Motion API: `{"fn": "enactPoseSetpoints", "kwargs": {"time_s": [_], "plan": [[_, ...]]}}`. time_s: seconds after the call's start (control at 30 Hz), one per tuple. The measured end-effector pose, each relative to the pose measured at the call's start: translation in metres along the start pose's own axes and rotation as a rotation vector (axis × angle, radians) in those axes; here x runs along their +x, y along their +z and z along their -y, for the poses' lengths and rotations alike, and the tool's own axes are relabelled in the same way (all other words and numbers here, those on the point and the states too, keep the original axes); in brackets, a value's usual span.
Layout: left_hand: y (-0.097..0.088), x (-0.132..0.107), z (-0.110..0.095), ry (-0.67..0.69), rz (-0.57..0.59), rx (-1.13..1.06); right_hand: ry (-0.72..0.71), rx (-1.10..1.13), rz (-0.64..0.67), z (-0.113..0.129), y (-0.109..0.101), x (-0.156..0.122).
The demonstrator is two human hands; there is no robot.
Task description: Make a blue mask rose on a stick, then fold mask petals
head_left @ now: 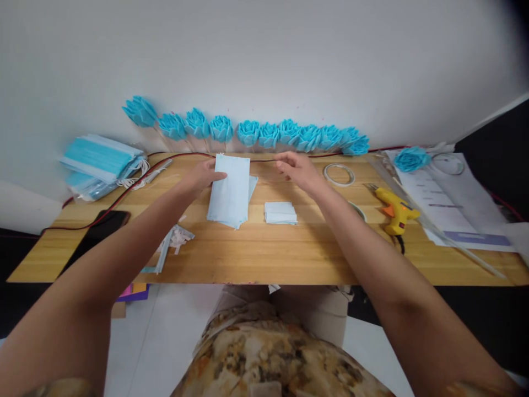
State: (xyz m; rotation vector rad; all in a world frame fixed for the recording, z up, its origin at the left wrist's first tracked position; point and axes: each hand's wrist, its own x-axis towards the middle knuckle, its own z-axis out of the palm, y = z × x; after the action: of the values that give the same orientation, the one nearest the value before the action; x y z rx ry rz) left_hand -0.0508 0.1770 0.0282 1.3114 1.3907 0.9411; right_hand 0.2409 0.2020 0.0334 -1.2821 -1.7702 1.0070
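A flat stack of light blue mask sheets (230, 190) lies on the wooden table (264, 253) in front of me. My left hand (202, 176) rests at the stack's upper left edge, fingertips touching the top sheet. My right hand (298, 170) hovers to the right of the stack's far end, fingers loosely curled and apart, holding nothing that I can see. A small folded pile of pale blue pieces (280, 213) sits just right of the stack, below my right hand.
A row of blue fabric flowers (256, 132) leans on the wall. A pile of face masks (99, 162) lies far left, a black phone (99, 229) and scraps (171, 242) front left. Tape roll (339, 174), yellow glue gun (394, 210) and papers (446, 204) are right.
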Motion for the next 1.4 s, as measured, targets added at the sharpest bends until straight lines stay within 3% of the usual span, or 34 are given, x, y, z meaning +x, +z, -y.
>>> {"fn": "enactPoseSetpoints", "kwargs": {"time_s": [0.17,0.27,0.43,0.67,0.83,1.0,1.2,1.3,1.4], "plan": [[0.002,0.001,-0.003,-0.023,0.111,0.059,-0.043,-0.045,-0.007,-0.001,-0.038,-0.015],[0.01,0.003,-0.001,0.004,0.181,0.101,-0.037,-0.146,0.004,-0.002,-0.043,-0.02],[0.019,0.01,0.001,0.03,0.198,0.16,-0.115,-0.455,0.177,-0.001,-0.01,-0.016],[0.019,0.016,0.001,0.131,0.144,0.377,-0.091,-0.685,0.3,0.027,0.041,0.029],[0.016,0.012,0.002,0.143,-0.07,0.595,-0.016,-0.802,0.413,0.035,0.059,0.046],[0.011,0.004,0.003,0.069,-0.089,0.491,-0.041,-0.708,0.448,0.032,0.053,0.043],[0.006,-0.007,-0.006,0.08,0.098,0.037,-0.229,-0.251,0.28,0.054,0.03,0.031],[0.01,-0.013,-0.019,0.19,0.023,-0.158,-0.288,-0.036,0.218,0.068,0.017,0.021],[0.02,-0.019,-0.027,0.344,-0.077,-0.305,-0.315,0.105,0.252,0.067,0.015,0.011]]}}
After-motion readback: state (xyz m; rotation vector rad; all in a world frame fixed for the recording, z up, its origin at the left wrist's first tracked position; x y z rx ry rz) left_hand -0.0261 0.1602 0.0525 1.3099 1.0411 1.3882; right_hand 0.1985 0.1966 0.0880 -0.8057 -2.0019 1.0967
